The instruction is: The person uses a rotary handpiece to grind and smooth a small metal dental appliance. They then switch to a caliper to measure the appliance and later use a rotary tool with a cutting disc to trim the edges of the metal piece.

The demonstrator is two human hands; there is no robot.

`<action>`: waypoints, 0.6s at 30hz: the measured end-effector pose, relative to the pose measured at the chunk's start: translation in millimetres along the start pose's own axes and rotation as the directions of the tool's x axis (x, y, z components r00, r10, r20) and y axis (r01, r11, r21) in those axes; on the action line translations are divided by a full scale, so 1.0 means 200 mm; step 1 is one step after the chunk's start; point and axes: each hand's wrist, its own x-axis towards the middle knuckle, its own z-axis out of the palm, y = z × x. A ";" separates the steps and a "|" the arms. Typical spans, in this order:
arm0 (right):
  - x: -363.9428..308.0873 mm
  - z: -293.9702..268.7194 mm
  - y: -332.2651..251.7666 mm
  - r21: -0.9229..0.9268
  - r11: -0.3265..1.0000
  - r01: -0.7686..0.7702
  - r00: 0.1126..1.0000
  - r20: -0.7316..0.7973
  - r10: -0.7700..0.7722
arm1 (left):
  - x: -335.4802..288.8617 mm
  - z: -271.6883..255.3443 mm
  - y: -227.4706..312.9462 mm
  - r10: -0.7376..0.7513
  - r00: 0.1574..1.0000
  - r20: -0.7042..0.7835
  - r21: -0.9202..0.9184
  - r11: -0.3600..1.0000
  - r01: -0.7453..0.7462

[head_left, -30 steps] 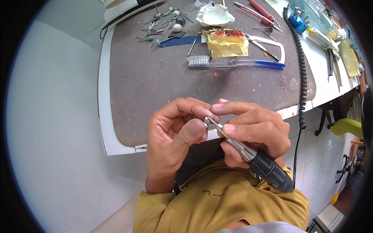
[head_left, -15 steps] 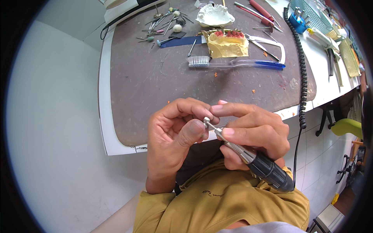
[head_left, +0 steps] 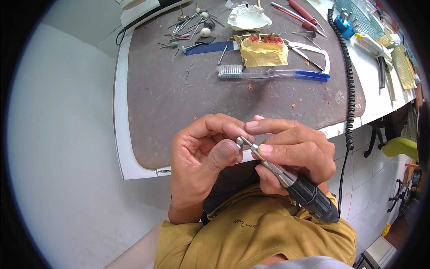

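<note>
My left hand [head_left: 197,154] is closed, pinching a tiny silvery piece [head_left: 239,142], perhaps a dental crown, between thumb and fingertips. The fingers cover much of it. In my right hand [head_left: 302,145] is a rotary handpiece [head_left: 313,197] with a black body and a metal nose, gripped like a pen. Its thin bur lies right at the silvery piece; whether they touch I cannot tell. The right index fingertip rests against the left fingertips. Both hands are above the near edge of the bench, close to my body.
On the brown mat [head_left: 179,107] lie a toothbrush [head_left: 286,74], a yellow dental model [head_left: 264,51] with red parts, a white plaster cast [head_left: 248,18], a caliper [head_left: 326,58] and several burs [head_left: 192,27]. A coiled black cord [head_left: 349,85] runs down the right side.
The handpiece's bur has shifted slightly on the silvery piece, its tip now pointing a little further up and left. Both hands keep their grips and nearly the same place.
</note>
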 end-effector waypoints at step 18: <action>0.00 0.01 0.00 -0.013 1.000 0.003 1.000 -0.011 -0.004 | 0.00 0.00 0.01 -0.020 1.000 0.004 0.008 1.000 0.020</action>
